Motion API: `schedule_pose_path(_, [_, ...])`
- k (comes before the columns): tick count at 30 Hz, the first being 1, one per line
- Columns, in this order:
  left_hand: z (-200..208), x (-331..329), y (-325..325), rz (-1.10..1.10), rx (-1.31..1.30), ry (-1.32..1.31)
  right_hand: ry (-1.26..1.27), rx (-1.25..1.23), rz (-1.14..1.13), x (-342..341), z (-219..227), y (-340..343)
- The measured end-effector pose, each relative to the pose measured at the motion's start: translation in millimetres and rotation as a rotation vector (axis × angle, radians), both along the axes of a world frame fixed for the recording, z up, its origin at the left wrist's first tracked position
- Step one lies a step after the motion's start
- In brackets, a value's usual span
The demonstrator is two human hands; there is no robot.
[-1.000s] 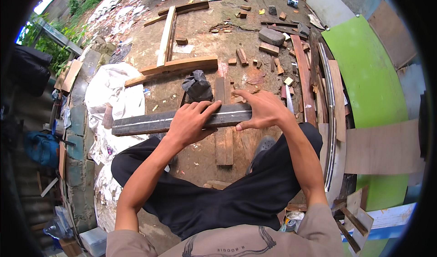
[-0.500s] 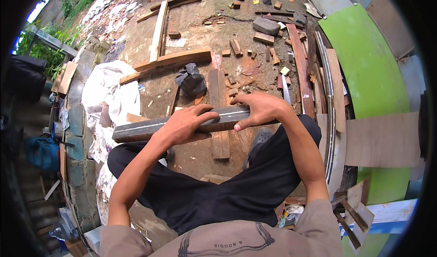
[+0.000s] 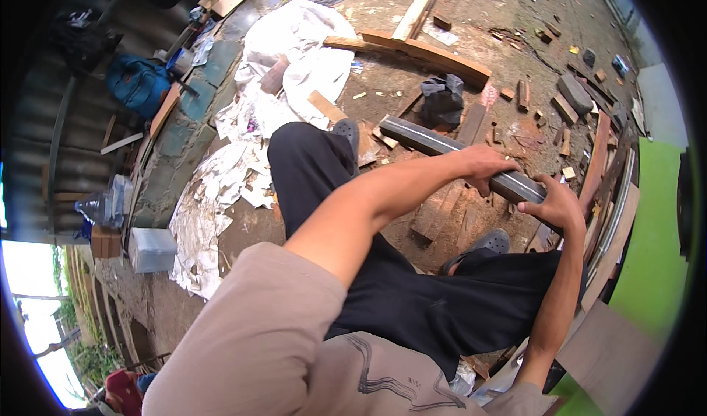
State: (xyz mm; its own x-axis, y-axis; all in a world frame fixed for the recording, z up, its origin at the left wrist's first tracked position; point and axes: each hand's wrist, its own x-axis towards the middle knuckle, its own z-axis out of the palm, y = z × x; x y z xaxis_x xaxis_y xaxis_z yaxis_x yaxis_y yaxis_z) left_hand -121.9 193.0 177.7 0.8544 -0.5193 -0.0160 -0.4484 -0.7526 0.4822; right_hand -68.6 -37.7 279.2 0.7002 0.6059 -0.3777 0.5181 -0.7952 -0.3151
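Note:
A long dark squared wooden beam point(image 3: 423, 137) with a pale line along its upper face slants in front of me, between my bent knees. My left hand point(image 3: 484, 167) is closed over the beam from above, its thumb on the near side. Close beside it, my right hand point(image 3: 557, 205) grips the beam towards its right end, thumb and fingers on opposite sides. The right end is partly hidden by that hand. Under the beam, a brown plank point(image 3: 436, 221) lies on the dirt floor.
A crumpled black plastic bag point(image 3: 442, 100) is just beyond the beam. White sheeting point(image 3: 294, 47) spreads at the left by a low block wall point(image 3: 171, 158). Wood offcuts and a grey stone point(image 3: 575, 94) lie ahead; a green panel point(image 3: 648, 217) stands at the right.
My view has swung left, so the scene shows shifted right and tilted. The beam now slants down to the right, its left end off my left knee. Both hands still hold it.

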Motion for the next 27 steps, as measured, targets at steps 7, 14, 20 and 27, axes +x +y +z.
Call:
schedule_pose_path(7, [-44, -6, -67, 0.226, 0.111, 0.053, -0.024, -0.133, 0.002, 7, -29, -25])
schedule_pose_path(14, [-69, -24, -71, 0.241, 0.143, 0.012, 0.091, -0.194, 0.12, 12, -63, -36])
schedule_pose_path(20, [-130, -36, -31, 0.157, 0.313, 0.104, 0.0, -0.114, -0.22, 38, -115, -49])
schedule_pose_path(27, [-203, -40, 26, 0.152, 0.523, 0.068, 0.502, 0.025, -0.78, 90, -185, -50])
